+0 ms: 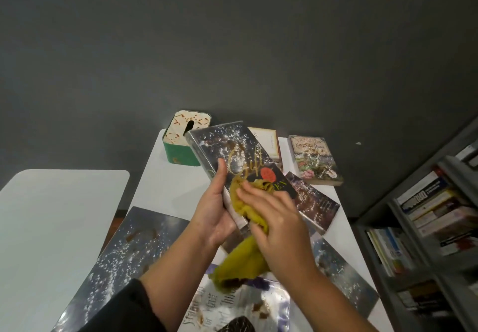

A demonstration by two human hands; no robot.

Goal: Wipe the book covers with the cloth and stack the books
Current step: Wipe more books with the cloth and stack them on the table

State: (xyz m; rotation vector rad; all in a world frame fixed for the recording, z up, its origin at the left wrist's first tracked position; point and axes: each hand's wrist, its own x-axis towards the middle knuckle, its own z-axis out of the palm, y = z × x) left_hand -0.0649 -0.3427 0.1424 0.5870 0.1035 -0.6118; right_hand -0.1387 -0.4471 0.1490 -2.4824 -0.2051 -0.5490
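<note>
Far left of both hands lies a pale table point(59, 202), and just left of the left forearm a large dark starry book point(121, 262) lies flat on the white table point(160, 184). Beyond the left hand stands a green tissue box point(181, 143) with a patterned top.

The left hand point(214, 212) grips the dark book point(232, 155) by its near left edge, thumb laid on the cover and fingers curled under, holding it tilted up above the table. The cover shows gold lettering and a red rose.

The right hand point(274, 218) presses a bunched yellow cloth point(243, 202) against the lower part of that cover, fingers curled over the fabric; the rest of the cloth hangs down below the hands.

Under the wrists lies a pale book point(232, 308) with dark lettering. Beyond the right hand lie a cream-edged book point(269, 140) and a floral paperback point(314, 161); just right of the right hand sits another sparkly book point(316, 202). Far right stands a grey bookshelf point(434, 228) full of books.
</note>
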